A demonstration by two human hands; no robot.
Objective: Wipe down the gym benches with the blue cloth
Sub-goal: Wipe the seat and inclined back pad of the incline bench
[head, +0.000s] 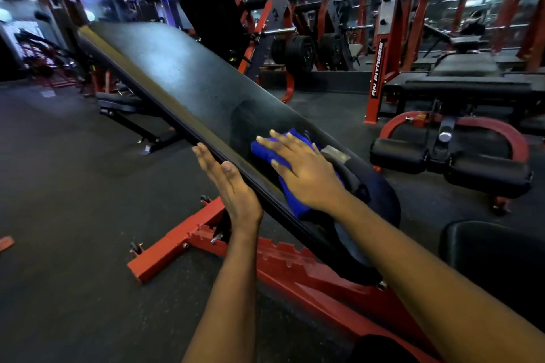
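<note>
Left of the sloping bench (182, 74), beyond its lower edge, a low black bench (124, 103) is standing on the dark floor (73, 186), and it is looking untouched as far as I can judge.

The left hand (230, 183) is bracing the sloping bench's left edge, fingers straight and palm flat against the side, thumb lying over the rim, gripping nothing.

On the lower part of the pad the blue cloth (265, 153) is lying bunched, and the right hand (303, 174) is pressing it down with fingers spread and flat, not curled round it.

Just above the cloth a darker, smeared band is showing on the pad. I am taking that for the wiped part, while the long upper stretch is looking dull and grey, so most of this bench seems left to do. A pale patch (334, 153) is sitting at the pad's right edge beside the cloth.

Under the sloping bench its red frame (188, 242) is reaching out across the floor, something to step around.

Right of the sloping bench another bench with foam rollers (486, 171) is waiting, and a black seat (495, 256) is sitting nearer. Behind, weight plates (300, 53) and a red post (379, 74) are crowding the way.
</note>
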